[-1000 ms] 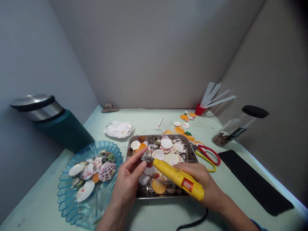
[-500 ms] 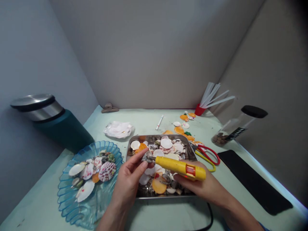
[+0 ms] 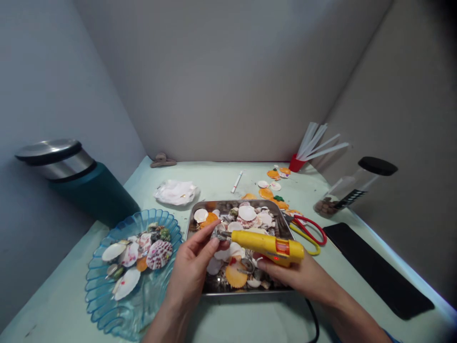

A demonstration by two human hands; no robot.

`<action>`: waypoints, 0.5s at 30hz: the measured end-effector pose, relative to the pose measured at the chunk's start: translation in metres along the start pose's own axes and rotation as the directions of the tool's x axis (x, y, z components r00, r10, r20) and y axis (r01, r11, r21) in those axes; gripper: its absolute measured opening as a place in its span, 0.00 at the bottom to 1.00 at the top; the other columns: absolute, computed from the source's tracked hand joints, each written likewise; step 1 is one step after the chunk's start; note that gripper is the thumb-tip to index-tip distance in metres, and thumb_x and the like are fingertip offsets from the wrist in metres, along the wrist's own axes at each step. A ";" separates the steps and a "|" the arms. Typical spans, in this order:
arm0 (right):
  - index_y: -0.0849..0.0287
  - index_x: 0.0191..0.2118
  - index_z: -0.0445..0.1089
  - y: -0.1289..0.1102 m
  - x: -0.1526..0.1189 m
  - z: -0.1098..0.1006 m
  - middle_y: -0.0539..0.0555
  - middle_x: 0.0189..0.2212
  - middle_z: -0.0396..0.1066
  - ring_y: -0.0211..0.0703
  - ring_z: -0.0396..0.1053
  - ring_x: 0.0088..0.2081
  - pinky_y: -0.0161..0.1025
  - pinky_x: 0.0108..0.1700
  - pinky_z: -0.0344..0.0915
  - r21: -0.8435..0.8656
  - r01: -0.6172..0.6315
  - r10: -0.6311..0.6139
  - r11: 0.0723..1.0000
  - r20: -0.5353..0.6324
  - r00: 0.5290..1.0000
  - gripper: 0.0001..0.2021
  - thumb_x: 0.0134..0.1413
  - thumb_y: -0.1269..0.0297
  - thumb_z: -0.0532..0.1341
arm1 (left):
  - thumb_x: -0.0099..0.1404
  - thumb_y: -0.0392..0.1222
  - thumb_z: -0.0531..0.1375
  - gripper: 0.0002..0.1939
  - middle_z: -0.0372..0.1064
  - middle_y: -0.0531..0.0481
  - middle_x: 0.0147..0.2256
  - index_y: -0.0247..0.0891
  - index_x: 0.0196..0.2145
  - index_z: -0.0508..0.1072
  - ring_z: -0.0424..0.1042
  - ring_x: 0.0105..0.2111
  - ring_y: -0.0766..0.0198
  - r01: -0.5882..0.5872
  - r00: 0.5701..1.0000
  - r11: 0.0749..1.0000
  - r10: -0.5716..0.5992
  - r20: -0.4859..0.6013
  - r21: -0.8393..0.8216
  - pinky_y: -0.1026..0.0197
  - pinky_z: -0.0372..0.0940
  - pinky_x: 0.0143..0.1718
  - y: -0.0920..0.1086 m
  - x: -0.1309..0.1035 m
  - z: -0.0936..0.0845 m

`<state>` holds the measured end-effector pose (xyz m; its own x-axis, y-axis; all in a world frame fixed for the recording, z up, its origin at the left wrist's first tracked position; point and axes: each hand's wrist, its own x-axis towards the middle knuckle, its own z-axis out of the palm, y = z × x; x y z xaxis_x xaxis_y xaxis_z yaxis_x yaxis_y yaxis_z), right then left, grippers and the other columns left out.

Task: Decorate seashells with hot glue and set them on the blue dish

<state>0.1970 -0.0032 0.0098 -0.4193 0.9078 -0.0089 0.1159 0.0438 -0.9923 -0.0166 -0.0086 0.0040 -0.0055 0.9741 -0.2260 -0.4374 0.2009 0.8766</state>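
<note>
My right hand [image 3: 293, 271] is closed round a yellow hot glue gun [image 3: 264, 242], whose metal nozzle points left. Against the nozzle tip is a small dark grey-and-white shell [image 3: 216, 233], pinched between the thumb and fingers of my left hand [image 3: 194, 257]; the fingers cover much of it. Both hands are over a metal tray [image 3: 246, 293] heaped with shells, among them an orange scallop shell [image 3: 235, 276] and a white shell [image 3: 246, 213]. A red light glows on the gun's side.
Left stands a blue scalloped plate [image 3: 96, 286] with shells, beside a teal bottle [image 3: 93, 190]. Scissors [image 3: 310, 231], a black phone-like slab [image 3: 378, 271] and a clear jar [image 3: 342, 193] lie right. Behind are a white packet [image 3: 176, 192], a marker [image 3: 236, 182] and a red cup [image 3: 296, 164] of glue sticks.
The glue gun has tilted slightly, its back end a little lower and farther left, and its cord has shifted slightly. My left hand stays nearly still with the shell.
</note>
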 end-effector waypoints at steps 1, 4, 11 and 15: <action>0.57 0.45 0.75 0.000 0.000 0.000 0.54 0.40 0.79 0.50 0.75 0.43 0.42 0.44 0.74 -0.033 0.024 -0.024 0.999 -0.005 1.000 0.12 0.54 0.64 0.65 | 0.56 0.42 0.67 0.23 0.78 0.43 0.41 0.40 0.51 0.74 0.76 0.36 0.62 -0.001 1.000 1.000 0.001 0.003 0.000 0.64 0.68 0.40 -0.001 0.001 -0.001; 0.59 0.39 0.74 0.002 0.000 0.001 0.54 0.34 0.77 0.47 0.75 0.35 0.37 0.35 0.73 -0.179 0.101 -0.107 0.979 -0.025 0.994 0.07 0.56 0.62 0.63 | 0.56 0.41 0.67 0.23 0.77 0.43 0.44 0.40 0.50 0.75 0.76 0.36 0.63 -0.019 1.000 1.000 0.019 0.004 -0.004 0.65 0.67 0.41 -0.002 0.002 -0.002; 0.60 0.33 0.71 0.000 0.000 0.004 0.51 0.26 0.71 0.40 0.67 0.27 0.35 0.29 0.62 -0.387 0.255 -0.260 0.886 0.040 0.965 0.09 0.59 0.61 0.58 | 0.56 0.42 0.67 0.22 0.70 0.41 0.53 0.41 0.50 0.75 0.76 0.39 0.59 -0.049 0.999 0.998 0.049 0.005 -0.029 0.58 0.68 0.46 -0.004 0.004 -0.002; 0.61 0.35 0.72 -0.001 0.000 0.004 0.55 0.29 0.74 0.43 0.70 0.30 0.37 0.32 0.64 -0.418 0.328 -0.329 0.847 0.073 0.942 0.11 0.59 0.60 0.57 | 0.55 0.42 0.67 0.24 0.72 0.40 0.51 0.39 0.50 0.74 0.76 0.39 0.57 -0.053 0.998 0.998 0.053 -0.015 -0.031 0.56 0.68 0.46 -0.004 0.004 -0.001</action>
<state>0.1936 -0.0052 0.0102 -0.4987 0.8099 0.3087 0.3372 0.5094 -0.7917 -0.0161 -0.0057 -0.0014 -0.0419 0.9817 -0.1857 -0.4645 0.1454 0.8736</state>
